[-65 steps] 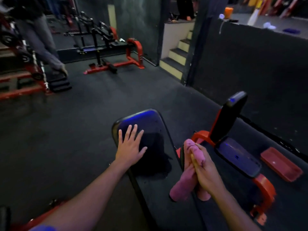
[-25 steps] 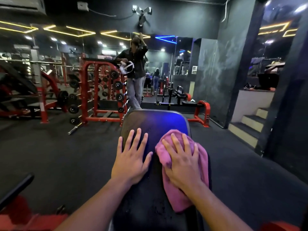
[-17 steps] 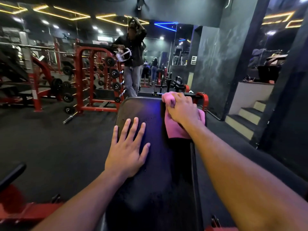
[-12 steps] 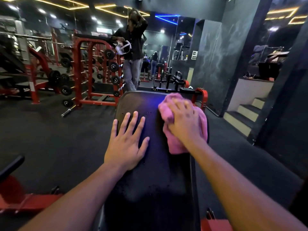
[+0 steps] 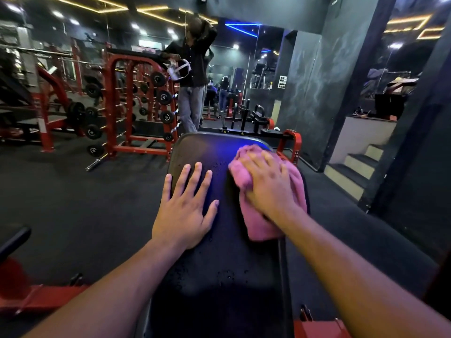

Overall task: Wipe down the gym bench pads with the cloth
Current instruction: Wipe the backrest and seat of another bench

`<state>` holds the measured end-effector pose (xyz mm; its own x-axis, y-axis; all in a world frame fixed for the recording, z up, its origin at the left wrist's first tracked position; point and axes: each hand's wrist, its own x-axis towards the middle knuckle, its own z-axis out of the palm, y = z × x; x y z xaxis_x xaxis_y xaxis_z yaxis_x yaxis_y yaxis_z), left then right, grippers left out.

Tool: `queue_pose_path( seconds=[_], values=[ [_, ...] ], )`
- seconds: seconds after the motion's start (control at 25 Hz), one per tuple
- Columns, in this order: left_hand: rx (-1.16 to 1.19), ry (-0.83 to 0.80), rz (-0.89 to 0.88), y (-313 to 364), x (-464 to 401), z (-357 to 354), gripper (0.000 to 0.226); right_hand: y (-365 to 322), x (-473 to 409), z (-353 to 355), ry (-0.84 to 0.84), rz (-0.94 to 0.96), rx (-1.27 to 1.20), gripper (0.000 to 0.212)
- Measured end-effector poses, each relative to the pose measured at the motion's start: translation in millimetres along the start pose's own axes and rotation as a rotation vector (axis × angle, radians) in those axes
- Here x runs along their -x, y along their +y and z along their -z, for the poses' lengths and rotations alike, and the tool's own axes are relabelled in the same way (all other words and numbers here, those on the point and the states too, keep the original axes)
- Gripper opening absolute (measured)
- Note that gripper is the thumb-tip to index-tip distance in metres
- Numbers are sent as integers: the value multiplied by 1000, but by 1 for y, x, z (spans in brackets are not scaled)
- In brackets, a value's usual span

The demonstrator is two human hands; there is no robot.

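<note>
Pink cloth on a black bench pad

Black rubber floor (image 5: 73, 203) all around. Big red weight rack (image 5: 136, 103) far back on the left, full of round dumbbells. Someone in dark clothes (image 5: 192, 76) standing beside it. Grey steps (image 5: 353, 172) off to the right. Long black bench pad (image 5: 219, 276) in the middle, shiny, with tiny wet drops. Pink cloth (image 5: 258, 223) spread on the far right part of the pad. Right hand (image 5: 271, 184) flat on top of the cloth, fingers straight, pressing down, a bit blurry. Left hand (image 5: 185, 211) flat on the bare pad just beside the cloth, fingers wide apart, holding nothing.
</note>
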<state>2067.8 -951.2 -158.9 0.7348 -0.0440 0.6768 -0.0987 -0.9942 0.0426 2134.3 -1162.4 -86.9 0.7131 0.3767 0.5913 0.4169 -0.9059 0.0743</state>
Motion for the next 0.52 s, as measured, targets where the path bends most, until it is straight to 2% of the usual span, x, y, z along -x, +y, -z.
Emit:
queue_pose_path(
  seconds=[0.12,0.2,0.4,0.52],
  values=[
    [3,18,-7,-1,0,-2,70,9,-71,6,-32,-182,-137,55],
    [17,19,-7,-2,0,-3,70,9,-87,6,-16,-252,-160,47],
    [42,-3,8,-2,0,-1,69,-10,-5,-1,28,-93,-83,75],
    [55,-63,0,-2,0,5,69,-27,64,0,-47,-48,-106,77]
  ],
)
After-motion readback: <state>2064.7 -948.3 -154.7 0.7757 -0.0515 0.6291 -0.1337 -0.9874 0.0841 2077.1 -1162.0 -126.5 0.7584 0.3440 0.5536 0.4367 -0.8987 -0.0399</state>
